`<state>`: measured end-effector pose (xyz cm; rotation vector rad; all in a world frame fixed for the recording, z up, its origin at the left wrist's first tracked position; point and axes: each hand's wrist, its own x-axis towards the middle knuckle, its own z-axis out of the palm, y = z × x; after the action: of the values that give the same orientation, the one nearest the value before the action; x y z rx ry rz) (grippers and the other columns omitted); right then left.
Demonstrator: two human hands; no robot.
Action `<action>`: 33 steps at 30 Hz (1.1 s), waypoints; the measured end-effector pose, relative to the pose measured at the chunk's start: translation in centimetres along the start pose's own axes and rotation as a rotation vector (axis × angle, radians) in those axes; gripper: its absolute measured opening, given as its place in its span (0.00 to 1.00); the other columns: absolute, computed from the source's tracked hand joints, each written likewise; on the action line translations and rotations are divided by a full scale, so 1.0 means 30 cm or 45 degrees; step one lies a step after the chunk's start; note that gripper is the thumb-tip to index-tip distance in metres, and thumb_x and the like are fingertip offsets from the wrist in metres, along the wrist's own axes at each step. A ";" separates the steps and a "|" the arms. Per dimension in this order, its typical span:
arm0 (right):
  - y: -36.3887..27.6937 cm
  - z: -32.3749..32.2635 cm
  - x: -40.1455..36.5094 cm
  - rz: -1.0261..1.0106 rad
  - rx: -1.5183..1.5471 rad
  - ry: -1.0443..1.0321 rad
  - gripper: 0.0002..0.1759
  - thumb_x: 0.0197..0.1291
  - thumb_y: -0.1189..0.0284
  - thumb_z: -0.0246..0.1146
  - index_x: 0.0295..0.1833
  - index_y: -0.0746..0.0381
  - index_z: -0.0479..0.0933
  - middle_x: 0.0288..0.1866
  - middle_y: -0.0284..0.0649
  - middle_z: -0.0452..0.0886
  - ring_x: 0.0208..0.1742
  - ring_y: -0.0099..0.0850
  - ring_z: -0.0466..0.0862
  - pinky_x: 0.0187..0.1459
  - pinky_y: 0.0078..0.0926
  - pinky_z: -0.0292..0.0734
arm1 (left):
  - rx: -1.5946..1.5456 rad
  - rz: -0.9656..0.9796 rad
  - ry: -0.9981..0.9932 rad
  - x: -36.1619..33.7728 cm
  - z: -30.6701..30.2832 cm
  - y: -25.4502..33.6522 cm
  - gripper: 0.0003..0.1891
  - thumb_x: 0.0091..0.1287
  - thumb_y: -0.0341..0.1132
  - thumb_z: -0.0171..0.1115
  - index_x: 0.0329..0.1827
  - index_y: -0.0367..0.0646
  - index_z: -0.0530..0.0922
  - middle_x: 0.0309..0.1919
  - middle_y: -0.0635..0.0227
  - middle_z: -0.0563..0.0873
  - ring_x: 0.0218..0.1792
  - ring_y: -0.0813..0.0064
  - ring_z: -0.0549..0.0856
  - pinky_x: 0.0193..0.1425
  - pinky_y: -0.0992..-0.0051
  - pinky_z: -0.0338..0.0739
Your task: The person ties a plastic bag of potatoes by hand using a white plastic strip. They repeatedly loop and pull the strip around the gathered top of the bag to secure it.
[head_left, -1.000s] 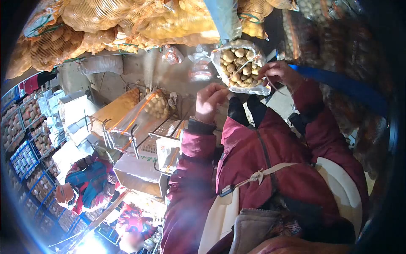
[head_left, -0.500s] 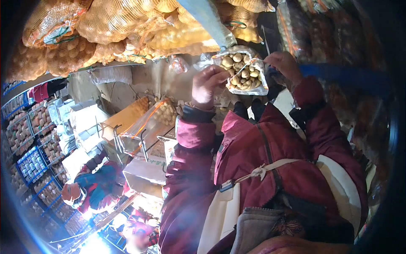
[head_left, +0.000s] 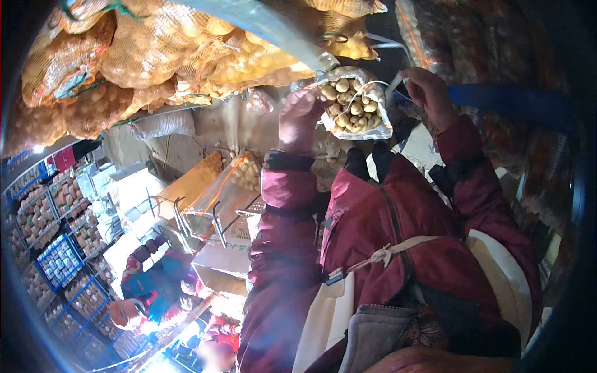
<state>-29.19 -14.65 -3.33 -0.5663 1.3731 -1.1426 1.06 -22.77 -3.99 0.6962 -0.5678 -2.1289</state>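
An open clear plastic bag point(head_left: 373, 130) holds many small potatoes point(head_left: 352, 105), with a thin pale tie lying across its top. At the bag's left edge is my left hand point(head_left: 301, 119), its fingers closed by the rim; what they grip is too blurred to make out. On the right side my right hand point(head_left: 428, 93) pinches a pale strip point(head_left: 394, 84) that runs toward the bag.
Mesh sacks of potatoes point(head_left: 149, 50) are stacked at the upper left. Below them stand a cardboard box point(head_left: 217, 261), a plastic crate point(head_left: 239, 229) and blue racks point(head_left: 59, 261). Two other people, one in a dark vest point(head_left: 163, 280), are at the lower left. A blue bar point(head_left: 504, 105) crosses the right.
My left hand has moved left and down, against the bag's edge. The right hand has shifted slightly to the right, and the strip by it has changed shape. The whole view has turned a little.
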 end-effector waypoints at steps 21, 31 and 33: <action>0.628 0.112 0.526 -0.665 -0.922 0.136 0.16 0.49 0.64 0.62 0.46 0.47 0.82 0.30 0.42 0.79 0.37 0.38 0.81 0.40 0.37 0.76 | 0.515 -0.358 0.476 0.371 -0.457 -0.533 0.08 0.61 0.27 0.62 0.41 0.33 0.79 0.29 0.66 0.81 0.31 0.75 0.81 0.39 0.77 0.78; 0.780 0.112 0.681 -0.531 -1.283 0.075 0.09 0.54 0.67 0.59 0.36 0.59 0.81 0.32 0.42 0.76 0.38 0.42 0.78 0.39 0.38 0.74 | 0.595 -0.443 0.749 0.475 -0.492 -0.589 0.10 0.60 0.34 0.62 0.41 0.38 0.79 0.26 0.70 0.80 0.23 0.79 0.79 0.28 0.78 0.78; 0.741 0.107 0.664 -0.595 -1.175 0.048 0.09 0.55 0.68 0.59 0.36 0.60 0.81 0.32 0.42 0.76 0.38 0.42 0.78 0.39 0.38 0.74 | 0.879 -0.169 0.363 0.520 -0.551 -0.605 0.08 0.61 0.34 0.62 0.39 0.40 0.79 0.24 0.71 0.80 0.21 0.80 0.78 0.27 0.79 0.76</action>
<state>-23.23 -24.04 -31.21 -1.5918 1.8333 -0.8098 -6.50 -27.50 -31.67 1.4196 -1.1352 -1.8842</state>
